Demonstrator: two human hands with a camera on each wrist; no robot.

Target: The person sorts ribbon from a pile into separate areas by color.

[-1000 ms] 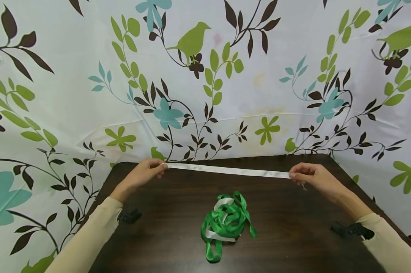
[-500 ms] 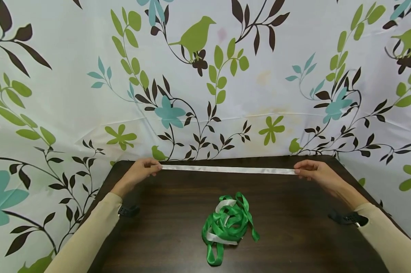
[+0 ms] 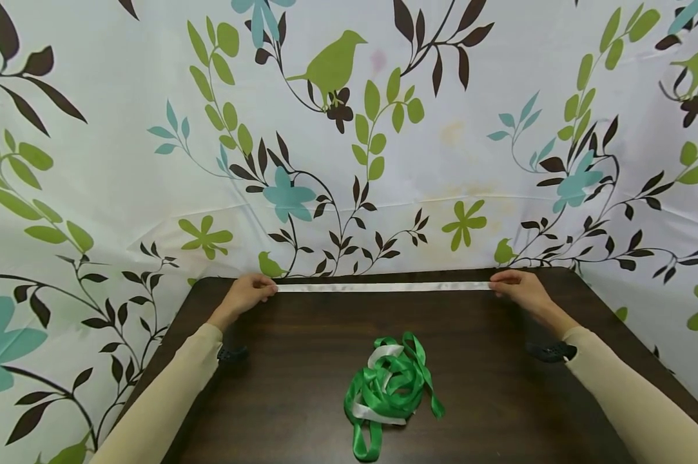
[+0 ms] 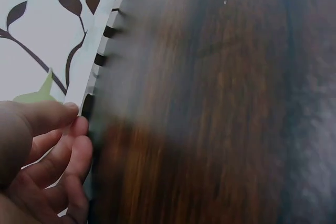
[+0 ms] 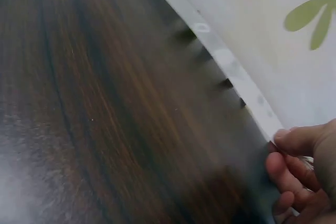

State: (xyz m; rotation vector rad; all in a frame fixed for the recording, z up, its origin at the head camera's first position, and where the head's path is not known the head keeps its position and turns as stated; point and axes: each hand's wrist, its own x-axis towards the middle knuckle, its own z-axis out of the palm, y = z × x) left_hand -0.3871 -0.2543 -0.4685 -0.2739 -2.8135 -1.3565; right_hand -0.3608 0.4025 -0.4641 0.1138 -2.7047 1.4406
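A white ribbon (image 3: 383,287) stretches straight across the far part of the dark table, between both hands. My left hand (image 3: 247,295) pinches its left end between thumb and fingers; in the left wrist view the thumb of the left hand (image 4: 47,145) presses on the ribbon's end. At the other end, my right hand (image 3: 523,293) pinches the ribbon, and the right wrist view shows the right hand (image 5: 304,166) with its thumb on top of the white strip (image 5: 231,64). Nearer to me, a tangled pile of green ribbon (image 3: 392,386) with some white parts lies on the table.
The dark wood-grain table (image 3: 302,374) ends at the back against a patterned white cloth (image 3: 418,232) that hangs behind it and along both sides. A dark wrist device (image 3: 552,351) sits under the right forearm, and another dark device (image 3: 232,354) under the left.
The white ribbon has gone from sloping down to the right to nearly level. Over the last half second my right hand has moved slightly left and up. Both hands keep their pinch.
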